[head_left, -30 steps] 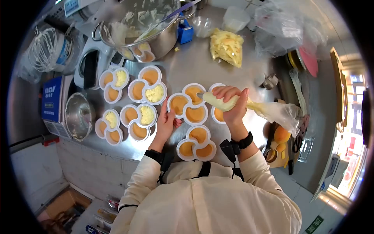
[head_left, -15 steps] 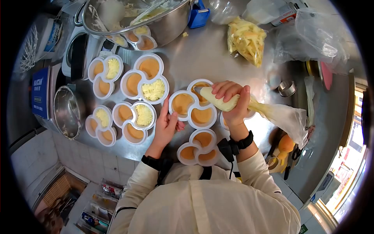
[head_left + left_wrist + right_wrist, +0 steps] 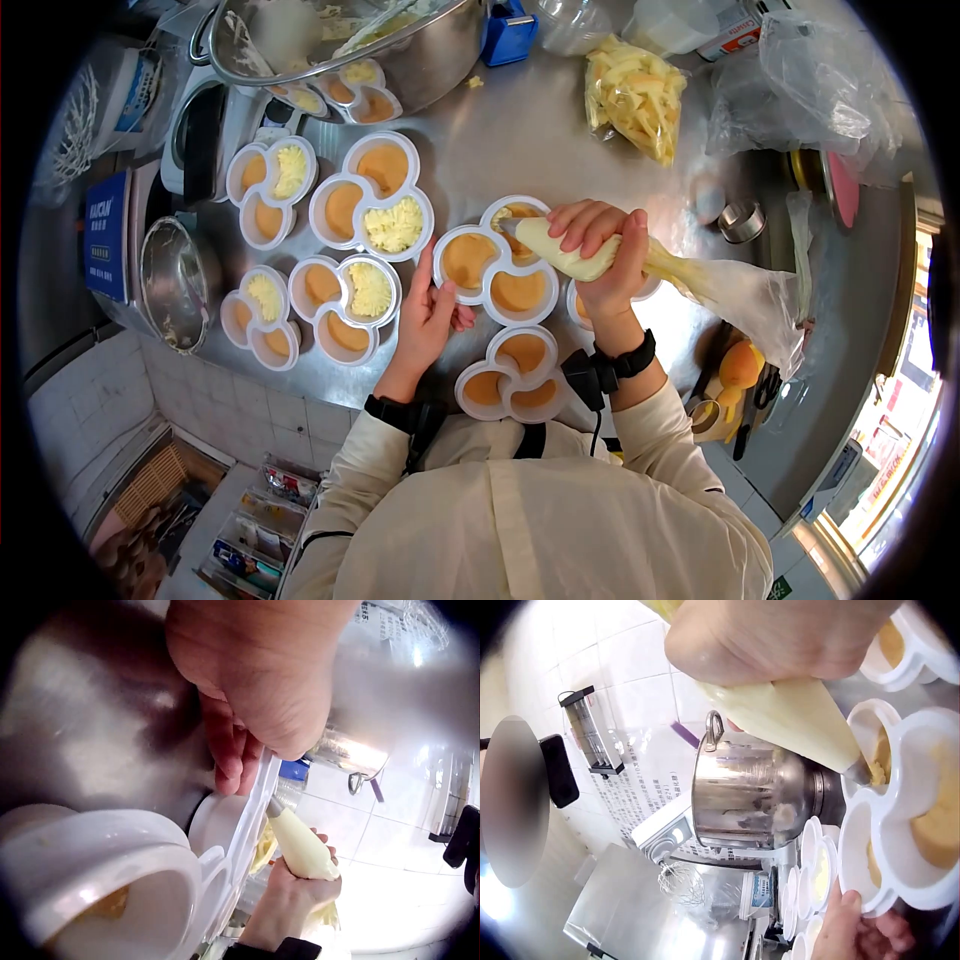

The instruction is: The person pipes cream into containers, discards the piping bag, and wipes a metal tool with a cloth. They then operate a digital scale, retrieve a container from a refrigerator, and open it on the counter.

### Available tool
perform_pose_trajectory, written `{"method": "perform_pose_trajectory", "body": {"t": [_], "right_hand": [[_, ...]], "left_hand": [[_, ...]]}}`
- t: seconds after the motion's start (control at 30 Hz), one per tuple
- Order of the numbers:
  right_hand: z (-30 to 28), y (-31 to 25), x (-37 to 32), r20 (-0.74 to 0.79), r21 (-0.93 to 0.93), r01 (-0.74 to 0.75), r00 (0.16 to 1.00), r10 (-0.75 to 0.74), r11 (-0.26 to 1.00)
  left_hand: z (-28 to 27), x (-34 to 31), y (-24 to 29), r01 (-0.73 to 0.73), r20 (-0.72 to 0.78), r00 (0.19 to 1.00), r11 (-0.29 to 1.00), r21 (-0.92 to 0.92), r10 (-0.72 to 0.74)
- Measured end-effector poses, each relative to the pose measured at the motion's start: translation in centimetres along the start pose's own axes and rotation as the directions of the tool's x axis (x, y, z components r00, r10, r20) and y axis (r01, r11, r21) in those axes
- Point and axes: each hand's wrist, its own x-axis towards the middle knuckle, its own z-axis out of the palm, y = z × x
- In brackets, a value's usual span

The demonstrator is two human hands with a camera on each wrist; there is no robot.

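Observation:
A white three-cup tray (image 3: 482, 264) holds orange-brown filling in each cup. My right hand (image 3: 603, 255) grips a piping bag (image 3: 570, 250) of pale yellow cream, its metal tip inside the tray's upper cup. In the right wrist view a little cream (image 3: 877, 774) lies in that cup by the tip. My left hand (image 3: 427, 320) steadies the tray's left edge, fingertips against the rim. The left wrist view shows the bag (image 3: 302, 844) beyond the tray's edge.
Several trays, each with one cream-topped cup (image 3: 392, 224), stand on the left. Another tray (image 3: 522, 352) sits nearest the body. Behind are a steel pot (image 3: 420, 60) and a bag of yellow pieces (image 3: 635, 100). A knife and orange fruit (image 3: 741, 364) lie at right.
Cream has appeared in the upper cup at the bag's tip. The head view has shifted closer to the trays. My left hand keeps its place at the tray's edge.

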Motion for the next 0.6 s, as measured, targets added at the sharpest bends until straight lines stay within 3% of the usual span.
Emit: {"method": "perform_pose_trajectory", "body": {"t": [0.17,0.6], "right_hand": [[-0.21,-0.52,0.01,-0.037,-0.11,0.04,0.998,-0.045,0.993],[-0.16,0.11,0.34,-0.006,-0.077,0.09,0.996,-0.091,0.993]], "left_hand": [[0.13,-0.07,0.28,0.009,-0.016,1.0,0.999,-0.041,-0.01],[0.05,-0.03,0.21,-0.002,-0.007,1.0,0.999,-0.033,0.002]]}}
